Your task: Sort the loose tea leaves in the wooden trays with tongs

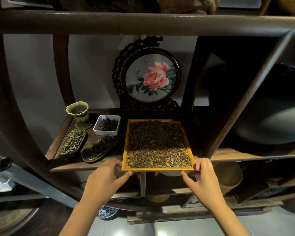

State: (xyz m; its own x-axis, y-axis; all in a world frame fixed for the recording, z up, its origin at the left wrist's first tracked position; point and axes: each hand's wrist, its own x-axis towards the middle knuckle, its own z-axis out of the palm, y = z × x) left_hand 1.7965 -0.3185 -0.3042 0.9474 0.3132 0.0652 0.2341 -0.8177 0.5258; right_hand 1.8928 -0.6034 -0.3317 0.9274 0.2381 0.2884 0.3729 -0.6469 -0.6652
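Observation:
A square wooden tray [124, 150] full of loose tea leaves [156, 143] lies on a dark shelf, its near edge jutting past the shelf front. My left hand [107, 176] grips the tray's near left corner, thumb under the front rim. At the near right corner my right hand [200, 176] holds it the same way. No tongs are in view.
Left of the tray sit two oval dishes of tea, one [72, 143] farther left and one [99, 149] nearer the tray, a white square bowl of leaves [107, 125] and a green ceramic cup [78, 111]. Behind stands a round framed peony screen [151, 77]. Shelf posts frame both sides.

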